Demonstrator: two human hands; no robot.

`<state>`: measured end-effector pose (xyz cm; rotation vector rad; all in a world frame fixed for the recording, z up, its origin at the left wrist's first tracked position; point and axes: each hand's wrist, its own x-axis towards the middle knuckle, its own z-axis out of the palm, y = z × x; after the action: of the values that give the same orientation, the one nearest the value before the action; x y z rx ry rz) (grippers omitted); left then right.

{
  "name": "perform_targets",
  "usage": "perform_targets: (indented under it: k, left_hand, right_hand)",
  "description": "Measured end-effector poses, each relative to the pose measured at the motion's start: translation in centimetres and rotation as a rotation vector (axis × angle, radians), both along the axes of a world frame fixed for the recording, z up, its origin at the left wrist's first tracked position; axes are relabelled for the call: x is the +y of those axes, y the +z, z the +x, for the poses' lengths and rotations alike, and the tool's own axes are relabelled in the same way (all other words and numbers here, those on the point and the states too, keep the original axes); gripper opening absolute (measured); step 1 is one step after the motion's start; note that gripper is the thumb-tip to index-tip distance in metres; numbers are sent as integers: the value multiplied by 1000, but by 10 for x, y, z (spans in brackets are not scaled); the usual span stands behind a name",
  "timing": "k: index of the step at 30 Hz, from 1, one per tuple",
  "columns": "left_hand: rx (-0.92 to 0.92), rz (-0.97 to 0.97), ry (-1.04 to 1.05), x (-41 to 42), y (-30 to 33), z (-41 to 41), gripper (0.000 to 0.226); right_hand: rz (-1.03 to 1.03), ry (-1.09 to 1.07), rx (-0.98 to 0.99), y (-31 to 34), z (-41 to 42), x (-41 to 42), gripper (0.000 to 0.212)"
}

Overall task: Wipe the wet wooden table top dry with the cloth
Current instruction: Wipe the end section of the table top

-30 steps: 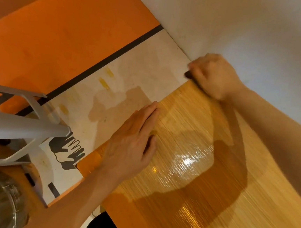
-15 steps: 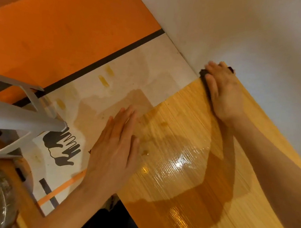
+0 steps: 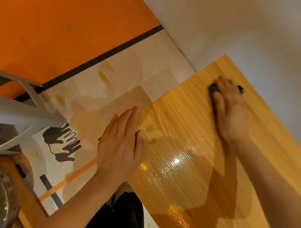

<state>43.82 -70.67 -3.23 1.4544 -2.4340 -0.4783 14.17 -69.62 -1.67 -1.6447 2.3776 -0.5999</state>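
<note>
Yellow grained wooden worktop (image 3: pixel 190 128): glossy wet patch mid-board unwiped; right hand (image 3: pixel 230 110) fingers flat, pressing small dark cloth (image 3: pixel 213 88) near far corner; left hand (image 3: pixel 120 144) flat, released, bracing edge.

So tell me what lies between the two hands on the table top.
Head view: only bare wooden table top, glossy wet, between left hand and right hand.
</note>
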Motion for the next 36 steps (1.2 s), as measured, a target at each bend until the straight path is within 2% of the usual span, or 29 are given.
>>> perform_targets:
  k: [3,5,9,12,14,16,19,21,24,27,29,32,34,36]
  left_hand:
    - [4,-17,0,1,0,0,53]
    - [15,-18,1,0,0,-1,53]
    - [43,-27,11,0,0,-2,52]
    - [51,-34,8,-1,-1,-3,51]
    - [54,-33,10,-2,-2,-3,52]
    - [66,-31,5,-2,-3,-4,52]
    - [89,-39,3,-3,-3,-3,52]
    - [84,-33,5,-3,-3,-3,52]
    - [68,-23,-3,-4,-2,-3,53]
    - [67,-37,11,-3,-2,-3,52]
    - [74,-50,25,-3,-2,-2,51]
    - [70,-105,6,-4,-3,-1,49]
    - [66,-108,-7,-6,-3,0,48]
    - [68,-44,23,-6,-1,0,50]
  right_hand:
    - [-21,-297,-15,-3,-4,-2,52]
    - [-30,-326,-13,-4,37,-4,48]
    - [-23,1,29,2,130,22,45]
    - [26,227,55,5,105,28,46]
    - [25,124,48,1,66,24,47]
    - [-5,-111,25,-1,32,17,48]
    - [-23,-346,25,-3,36,0,48]
    - [-36,-253,29,-6,75,-13,48]
    - [-56,69,104,-10,125,-22,43]
    - [-44,316,117,-4,97,-32,43]
    - [-34,326,107,-1,56,-39,45]
    - [-43,218,122,-2,13,-58,47]
    - [-27,176,171,-5,15,-72,50]
    - [-32,233,233,-6,37,-78,54]
